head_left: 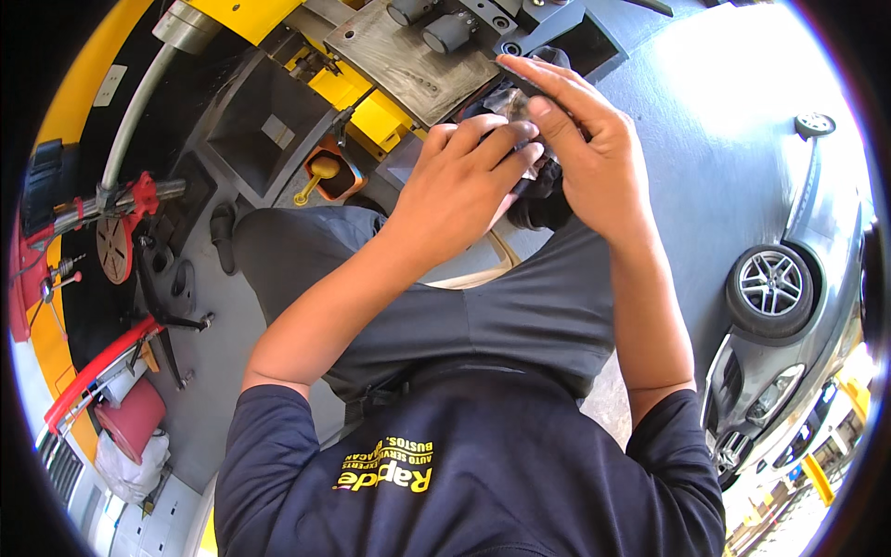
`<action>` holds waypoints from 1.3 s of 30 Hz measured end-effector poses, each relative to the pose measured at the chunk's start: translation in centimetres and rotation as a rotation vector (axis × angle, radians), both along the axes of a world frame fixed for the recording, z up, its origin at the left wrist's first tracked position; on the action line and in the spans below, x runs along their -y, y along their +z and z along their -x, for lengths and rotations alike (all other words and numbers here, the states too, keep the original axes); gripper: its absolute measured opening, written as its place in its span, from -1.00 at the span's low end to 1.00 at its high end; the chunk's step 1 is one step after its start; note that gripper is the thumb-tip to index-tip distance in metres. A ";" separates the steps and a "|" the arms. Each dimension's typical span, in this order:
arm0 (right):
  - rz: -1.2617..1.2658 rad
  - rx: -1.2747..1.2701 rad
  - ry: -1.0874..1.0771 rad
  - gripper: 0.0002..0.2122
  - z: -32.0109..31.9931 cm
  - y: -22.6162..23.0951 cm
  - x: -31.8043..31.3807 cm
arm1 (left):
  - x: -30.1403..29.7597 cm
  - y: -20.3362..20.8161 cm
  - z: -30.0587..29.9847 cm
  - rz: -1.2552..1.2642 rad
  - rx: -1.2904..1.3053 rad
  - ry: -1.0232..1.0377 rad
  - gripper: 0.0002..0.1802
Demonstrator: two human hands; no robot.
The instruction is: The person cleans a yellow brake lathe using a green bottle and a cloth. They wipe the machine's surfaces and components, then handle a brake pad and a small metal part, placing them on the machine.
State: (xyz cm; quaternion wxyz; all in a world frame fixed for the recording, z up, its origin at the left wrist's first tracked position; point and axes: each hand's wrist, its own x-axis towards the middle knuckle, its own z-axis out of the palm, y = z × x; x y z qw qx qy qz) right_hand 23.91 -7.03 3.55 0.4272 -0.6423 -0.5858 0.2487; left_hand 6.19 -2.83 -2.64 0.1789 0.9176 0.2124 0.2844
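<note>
My left hand (469, 181) is closed, its fingers curled over a crumpled grey and dark bundle (509, 100) that looks like a soiled rag. What its fingertips grip is hidden. Beside it, my right hand (599, 153) is tilted on edge with long, straight fingers, its thumb near the left fingertips. More dark, loose material (543, 200) hangs below the hands, above my lap. Both hands are just in front of a worn metal plate (408, 56) on a yellow machine (357, 102).
An orange container (348, 181) with a yellow long-handled tool (320, 172) stands left of my hands. Black cylindrical parts (448, 33) sit on the plate. A red drill press (139, 195) is at far left. A grey car (780, 353) stands at right on the grey floor (687, 158).
</note>
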 end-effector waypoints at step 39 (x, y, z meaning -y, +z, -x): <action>-0.255 0.792 -0.022 -0.70 4.9 -4.1 0.9 | 2.6 -4.3 2.6 0.030 -0.105 0.041 -0.33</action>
